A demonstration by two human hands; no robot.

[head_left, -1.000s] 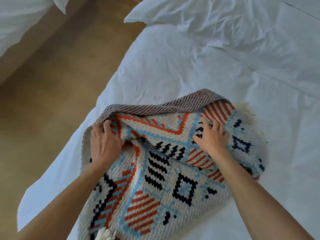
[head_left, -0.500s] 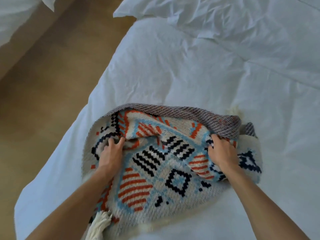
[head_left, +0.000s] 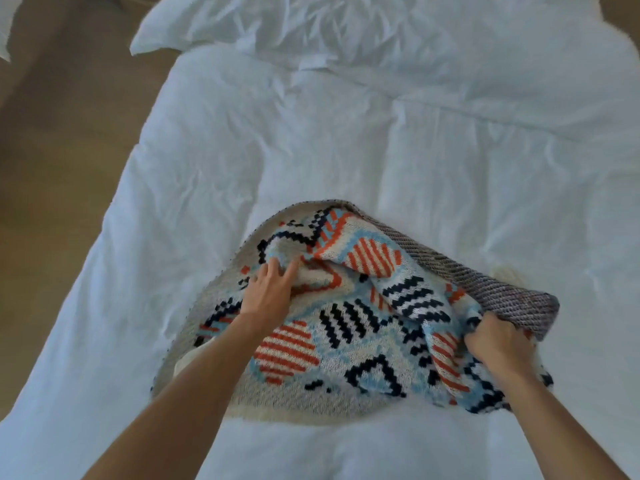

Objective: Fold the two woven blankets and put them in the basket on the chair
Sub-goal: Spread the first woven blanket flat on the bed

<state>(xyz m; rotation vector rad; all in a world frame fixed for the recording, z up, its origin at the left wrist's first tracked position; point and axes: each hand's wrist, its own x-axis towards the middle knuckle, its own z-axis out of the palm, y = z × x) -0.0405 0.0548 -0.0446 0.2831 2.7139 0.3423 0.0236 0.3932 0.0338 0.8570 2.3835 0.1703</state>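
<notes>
A woven blanket (head_left: 349, 344) with orange, black and light-blue patterns lies bunched on the white bed (head_left: 311, 150). Its grey-purple reverse side (head_left: 505, 289) shows along the upper right edge. My left hand (head_left: 268, 292) rests on the blanket's left part, its fingertips tucked into a raised fold. My right hand (head_left: 495, 341) grips a bunch of the blanket at its right side, fingers curled into the cloth. No basket, chair or second blanket is in view.
A crumpled white pillow (head_left: 311, 26) lies at the head of the bed. Brown wooden floor (head_left: 59, 150) runs along the bed's left side. A bit of another white bedding (head_left: 5, 26) shows at the far left edge.
The view has shifted, so the blanket sits further right. My right hand has gathered the right edge toward me. The blanket is more bunched, and its far fold has tipped to the right.
</notes>
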